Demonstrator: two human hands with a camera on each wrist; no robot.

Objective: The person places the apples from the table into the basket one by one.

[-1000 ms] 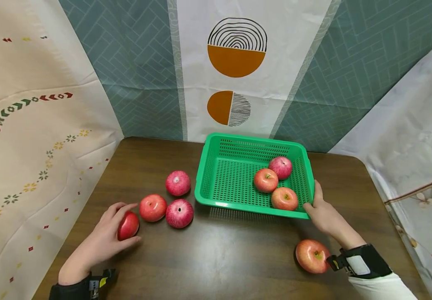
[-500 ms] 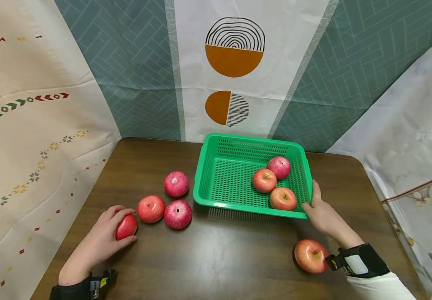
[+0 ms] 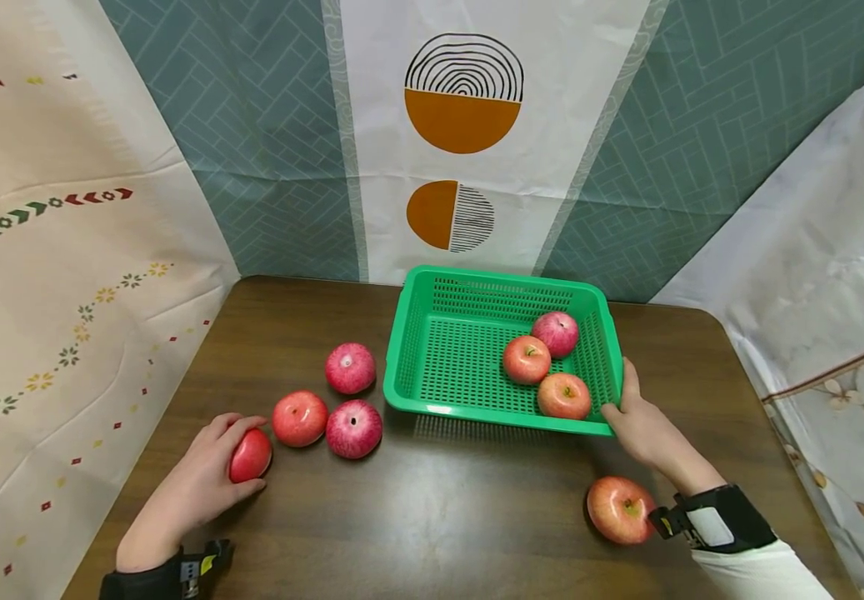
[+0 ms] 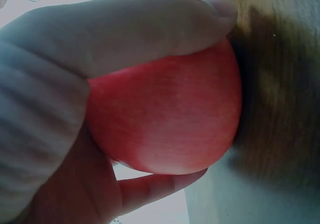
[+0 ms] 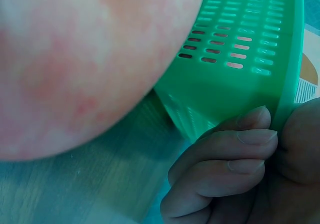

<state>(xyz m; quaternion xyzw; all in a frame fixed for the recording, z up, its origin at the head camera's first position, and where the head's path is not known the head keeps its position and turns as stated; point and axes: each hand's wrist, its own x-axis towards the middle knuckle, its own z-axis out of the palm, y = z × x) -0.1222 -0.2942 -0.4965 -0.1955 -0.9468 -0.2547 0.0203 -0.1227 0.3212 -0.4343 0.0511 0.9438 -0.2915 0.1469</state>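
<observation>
At the left of the head view, my left hand (image 3: 205, 472) grips a red apple (image 3: 252, 456) on the brown table, thumb and fingers around its sides. The left wrist view shows the thumb across this apple (image 4: 175, 114) and a finger along the opposite side. My right hand (image 3: 649, 432) holds the front right corner of a green plastic basket (image 3: 476, 416), fingers curled at its rim in the right wrist view. Inside the basket are two red-yellow apples (image 3: 526, 360) and a pinkish-purple round fruit (image 3: 555, 334).
Beside the left hand sit another red apple (image 3: 300, 418) and two pinkish-purple round fruits (image 3: 354, 429). A large red-yellow apple (image 3: 619, 510) lies near the right wrist strap (image 3: 724, 518). Patterned cloth (image 3: 282, 167) hangs behind the table.
The left fingers and thumb have drawn in closer around the red apple. The head view has shifted slightly; the right hand keeps its hold on the basket.
</observation>
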